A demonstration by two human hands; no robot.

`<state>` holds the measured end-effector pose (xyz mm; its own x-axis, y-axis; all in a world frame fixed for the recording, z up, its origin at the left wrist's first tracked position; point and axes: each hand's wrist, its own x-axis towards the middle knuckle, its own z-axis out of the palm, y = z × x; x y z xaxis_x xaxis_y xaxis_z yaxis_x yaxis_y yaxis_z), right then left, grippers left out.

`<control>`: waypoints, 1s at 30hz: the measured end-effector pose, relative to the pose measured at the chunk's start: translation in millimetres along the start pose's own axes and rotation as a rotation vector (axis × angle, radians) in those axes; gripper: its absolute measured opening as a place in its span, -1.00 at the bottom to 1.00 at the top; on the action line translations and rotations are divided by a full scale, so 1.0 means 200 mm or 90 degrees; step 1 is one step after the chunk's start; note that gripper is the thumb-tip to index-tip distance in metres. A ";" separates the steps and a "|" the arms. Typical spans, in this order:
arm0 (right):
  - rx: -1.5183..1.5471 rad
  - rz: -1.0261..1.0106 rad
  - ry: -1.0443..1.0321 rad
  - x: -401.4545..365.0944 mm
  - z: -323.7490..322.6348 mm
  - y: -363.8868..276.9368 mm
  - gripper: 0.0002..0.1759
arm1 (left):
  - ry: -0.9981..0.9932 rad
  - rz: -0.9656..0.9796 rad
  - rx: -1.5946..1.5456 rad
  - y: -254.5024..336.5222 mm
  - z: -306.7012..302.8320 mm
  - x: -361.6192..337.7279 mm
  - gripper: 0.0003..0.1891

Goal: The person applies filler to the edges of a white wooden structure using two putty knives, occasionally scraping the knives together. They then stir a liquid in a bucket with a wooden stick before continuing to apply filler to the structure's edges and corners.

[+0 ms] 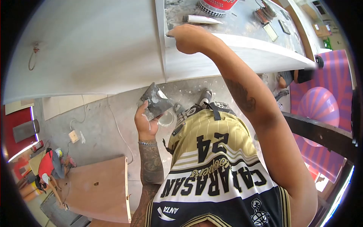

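Note:
My right hand (188,37) is stretched forward and closed around a small tool whose tip (169,34) touches the edge of a white panel (227,56). My left hand (145,120) is held lower, gripping a metal putty plate (155,101) smeared with white filler. I wear a gold, black and white jersey (215,166). I am high above the floor.
A red-and-white bucket (216,6), a white tube (200,19) and small tools (270,31) lie on the dusty top surface. A large white panel (83,45) spans the left. Far below, a person in red (47,168) crouches by a brown board (98,189). A dark rail (321,134) runs at right.

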<state>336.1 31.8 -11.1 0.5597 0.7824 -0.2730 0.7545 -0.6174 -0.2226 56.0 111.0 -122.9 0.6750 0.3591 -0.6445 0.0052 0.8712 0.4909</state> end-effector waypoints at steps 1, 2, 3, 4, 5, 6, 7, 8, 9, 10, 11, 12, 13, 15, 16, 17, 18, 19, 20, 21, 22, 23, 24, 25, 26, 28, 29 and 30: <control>-0.021 0.004 -0.018 0.01 -0.01 0.00 -0.45 | 0.001 -0.001 -0.005 0.00 -0.01 0.00 -0.65; -0.026 0.001 -0.023 0.02 -0.01 0.01 -0.44 | 0.008 -0.001 -0.007 -0.01 -0.01 0.00 -0.65; -0.031 -0.004 -0.028 0.03 -0.01 0.02 -0.44 | 0.015 0.000 -0.009 -0.01 -0.01 0.01 -0.65; -0.035 -0.008 -0.033 0.04 -0.02 0.01 -0.43 | 0.022 0.001 -0.012 -0.01 -0.01 0.01 -0.66; -0.037 -0.004 -0.042 0.04 -0.03 0.00 -0.41 | 0.019 0.001 -0.011 -0.02 -0.02 0.01 -0.66; -0.041 0.000 -0.064 0.04 -0.04 -0.01 -0.40 | 0.015 0.000 -0.008 -0.02 -0.03 0.02 -0.66; -0.044 0.004 -0.084 0.03 -0.07 -0.03 -0.39 | 0.010 0.000 -0.005 -0.02 -0.03 0.02 -0.66; -0.049 0.009 -0.104 0.03 -0.08 -0.05 -0.38 | 0.009 0.003 -0.004 -0.02 -0.04 0.02 -0.67; -0.041 0.003 -0.108 0.02 -0.08 -0.06 -0.38 | 0.008 0.005 -0.004 -0.01 -0.03 0.01 -0.67; -0.035 -0.003 -0.112 0.00 -0.08 -0.06 -0.37 | 0.006 0.008 -0.004 -0.01 -0.01 0.01 -0.67; -0.030 -0.010 -0.115 -0.01 -0.09 -0.07 -0.36 | 0.006 0.004 -0.002 0.00 0.00 0.00 -0.67; -0.023 -0.017 -0.098 -0.03 -0.07 -0.07 -0.36 | 0.005 0.000 -0.001 0.00 0.01 -0.01 -0.67; -0.015 -0.024 -0.082 -0.05 -0.05 -0.09 -0.36 | 0.005 -0.003 0.001 0.01 0.01 -0.01 -0.67; -0.004 -0.018 -0.064 -0.09 -0.03 -0.13 -0.38 | 0.016 -0.004 0.003 0.01 0.01 0.00 -0.67; 0.004 -0.011 -0.067 -0.12 -0.03 -0.16 -0.39 | 0.021 -0.005 0.006 0.01 0.01 0.00 -0.67; 0.010 -0.004 -0.068 -0.14 -0.03 -0.19 -0.40 | 0.013 -0.008 0.002 0.01 0.00 0.00 -0.68; 0.016 0.003 -0.070 -0.17 -0.04 -0.21 -0.40 | 0.005 -0.011 -0.003 0.02 0.01 0.00 -0.68; -0.011 0.000 -0.095 -0.19 -0.03 -0.22 -0.62 | -0.005 -0.013 -0.008 0.02 0.01 0.00 -0.68; 0.041 -0.092 -0.140 -0.22 0.02 -0.23 -0.59 | -0.007 -0.012 -0.008 0.02 0.02 0.00 -0.69; 0.054 -0.064 -0.152 -0.29 0.06 -0.23 -0.50 | -0.010 -0.012 -0.008 0.03 0.02 -0.01 -0.69; 0.066 -0.035 -0.167 -0.39 0.07 -0.27 -0.40 | -0.012 -0.012 -0.010 0.03 0.03 -0.01 -0.70; 0.111 -0.022 -0.107 -0.45 0.11 -0.26 -0.36 | -0.026 -0.019 -0.022 0.03 0.04 -0.01 -0.70; 0.155 -0.015 -0.053 -0.51 0.16 -0.23 -0.31 | -0.035 -0.023 -0.037 0.04 0.05 -0.02 -0.71; 0.212 -0.078 0.025 -0.57 0.17 -0.23 -0.27 | -0.040 -0.027 -0.051 0.04 0.05 -0.03 -0.71; 0.272 -0.141 0.104 -0.64 0.17 -0.24 -0.24 | -0.066 -0.067 -0.091 0.03 0.03 -0.02 -0.73; 0.369 -0.246 0.188 -0.73 0.17 -0.26 -0.14 | -0.124 -0.139 -0.173 0.02 -0.01 0.04 -0.75; 0.345 -0.264 0.187 -0.77 0.20 -0.29 -0.17 | -0.155 -0.172 -0.220 0.04 0.03 0.01 -0.75; 0.321 -0.280 0.187 -0.80 0.24 -0.30 -0.20 | -0.150 -0.164 -0.207 0.06 0.07 -0.02 -0.75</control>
<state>184.7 -59.7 0.2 0.3629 0.9127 0.1878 0.7213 -0.1476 -0.6767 62.9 116.2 -106.2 0.8312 0.0654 -0.5521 -0.0122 0.9950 0.0995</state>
